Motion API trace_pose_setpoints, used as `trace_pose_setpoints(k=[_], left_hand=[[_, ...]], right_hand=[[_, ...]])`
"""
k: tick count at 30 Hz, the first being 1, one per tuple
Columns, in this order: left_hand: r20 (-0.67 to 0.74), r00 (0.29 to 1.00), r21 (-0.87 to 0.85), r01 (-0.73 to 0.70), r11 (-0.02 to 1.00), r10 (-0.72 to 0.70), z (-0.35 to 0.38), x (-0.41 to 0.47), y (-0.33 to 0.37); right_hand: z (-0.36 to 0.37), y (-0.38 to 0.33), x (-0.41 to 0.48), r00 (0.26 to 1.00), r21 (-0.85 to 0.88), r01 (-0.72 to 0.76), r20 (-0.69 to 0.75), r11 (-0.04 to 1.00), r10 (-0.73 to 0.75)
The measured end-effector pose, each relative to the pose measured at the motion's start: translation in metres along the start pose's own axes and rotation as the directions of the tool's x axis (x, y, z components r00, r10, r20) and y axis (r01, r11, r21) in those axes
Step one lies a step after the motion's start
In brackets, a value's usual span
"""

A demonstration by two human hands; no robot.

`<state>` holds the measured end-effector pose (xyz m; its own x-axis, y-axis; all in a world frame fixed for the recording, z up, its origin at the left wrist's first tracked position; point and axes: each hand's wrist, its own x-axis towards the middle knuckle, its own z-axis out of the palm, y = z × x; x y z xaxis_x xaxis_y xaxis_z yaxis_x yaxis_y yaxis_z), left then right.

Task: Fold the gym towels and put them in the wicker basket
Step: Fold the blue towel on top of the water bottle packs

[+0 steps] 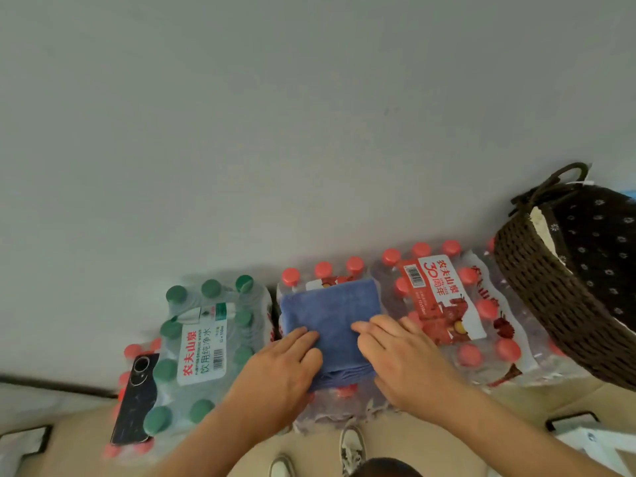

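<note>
Under both hands, the folded blue towel [330, 311] lies on a shrink-wrapped pack of red-capped bottles [323, 270], which makes a bumpy, slippery bed. My worry is that if I lift it by one edge, the layers may slide apart and the fold will open before it reaches the wicker basket [550, 304]. That sits well off beyond the right hand and looks tilted. The left hand [285, 366] rests on the towel's near left edge, fingers laid nearly straight on the cloth. The right hand [402, 356] presses flat on its right side, fingers together. Neither pinches it, as far as I can tell.
</note>
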<state>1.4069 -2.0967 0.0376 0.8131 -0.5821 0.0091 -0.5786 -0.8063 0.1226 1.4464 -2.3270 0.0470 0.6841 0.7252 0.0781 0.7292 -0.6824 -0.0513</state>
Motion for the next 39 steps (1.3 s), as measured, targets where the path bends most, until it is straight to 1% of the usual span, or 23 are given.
trace_pose_setpoints(k=[2, 4, 8, 9, 12, 13, 15, 17, 18, 19, 20, 22, 24, 28, 32, 34, 37, 39], left_hand=[[-0.054, 0.998, -0.008, 0.023, 1.0, -0.023, -0.001, 0.001, 0.007], [-0.08, 0.994, 0.011, 0.081, 0.997, -0.08, 0.0, 0.004, 0.011], [-0.064, 0.982, 0.117, 0.182, 0.976, -0.175, 0.006, 0.014, 0.02], [-0.053, 0.98, 0.133, 0.199, 0.971, -0.194, 0.008, 0.015, 0.022], [-0.037, 0.982, 0.145, 0.186, 0.972, -0.183, 0.009, 0.005, 0.025], [-0.034, 0.986, 0.121, 0.168, 0.978, -0.165, 0.009, -0.001, 0.024], [-0.002, 0.989, 0.034, 0.15, 0.988, -0.15, 0.004, -0.008, 0.021], [0.051, 0.975, -0.141, 0.223, 0.965, -0.218, -0.006, -0.011, 0.018], [0.081, 0.958, -0.243, 0.286, 0.927, -0.275, -0.012, -0.011, 0.016], [0.123, 0.936, -0.328, 0.352, 0.877, -0.33, -0.015, -0.011, 0.014], [0.136, 0.921, -0.389, 0.389, 0.835, -0.366, -0.017, -0.01, 0.011], [0.092, 0.904, -0.461, 0.411, 0.787, -0.418, -0.016, -0.007, 0.002], [0.08, 0.882, -0.476, 0.443, 0.76, -0.464, -0.015, 0.002, -0.005], [0.118, 0.832, -0.51, 0.519, 0.685, -0.543, -0.012, 0.02, -0.015], [0.134, 0.773, -0.553, 0.578, 0.601, -0.62, -0.007, 0.024, -0.023], [0.157, 0.764, -0.576, 0.586, 0.57, -0.626, -0.007, 0.027, -0.026], [0.219, 0.766, -0.555, 0.607, 0.569, -0.604, -0.011, 0.038, -0.033], [0.206, 0.775, -0.497, 0.608, 0.619, -0.597, -0.014, 0.043, -0.034]], right_hand=[[0.003, 0.001, -0.004, 0.998, 0.027, 0.057, -0.014, 0.998, -0.056], [0.008, 0.003, -0.004, 0.997, 0.048, 0.078, 0.024, 0.996, -0.08], [0.015, -0.001, 0.004, 0.982, 0.046, 0.118, 0.145, 0.992, -0.123], [0.015, -0.001, 0.006, 0.979, 0.052, 0.13, 0.152, 0.99, -0.136], [0.007, 0.005, 0.007, 0.974, 0.099, 0.146, 0.158, 0.984, -0.16], [0.006, 0.009, 0.005, 0.977, 0.103, 0.159, 0.125, 0.982, -0.172], [0.001, 0.011, 0.001, 0.977, 0.15, 0.15, 0.127, 0.977, -0.169], [-0.008, 0.014, -0.001, 0.97, 0.287, 0.056, 0.209, 0.956, -0.12], [-0.013, 0.016, 0.0, 0.959, 0.367, -0.023, 0.272, 0.93, -0.083], [-0.016, 0.017, 0.002, 0.951, 0.433, -0.087, 0.303, 0.897, -0.054], [-0.017, 0.019, 0.006, 0.954, 0.477, -0.132, 0.3, 0.869, -0.02], [-0.017, 0.021, 0.014, 0.956, 0.552, -0.227, 0.284, 0.802, 0.075], [-0.015, 0.019, 0.02, 0.949, 0.587, -0.306, 0.255, 0.75, 0.188], [-0.01, 0.014, 0.026, 0.911, 0.586, -0.405, 0.195, 0.701, 0.364], [-0.01, 0.01, 0.034, 0.868, 0.573, -0.482, 0.208, 0.663, 0.451], [-0.01, 0.011, 0.038, 0.852, 0.561, -0.51, 0.225, 0.652, 0.473], [-0.008, 0.014, 0.044, 0.819, 0.545, -0.561, 0.254, 0.624, 0.515], [-0.006, 0.014, 0.047, 0.8, 0.54, -0.584, 0.26, 0.606, 0.54]])
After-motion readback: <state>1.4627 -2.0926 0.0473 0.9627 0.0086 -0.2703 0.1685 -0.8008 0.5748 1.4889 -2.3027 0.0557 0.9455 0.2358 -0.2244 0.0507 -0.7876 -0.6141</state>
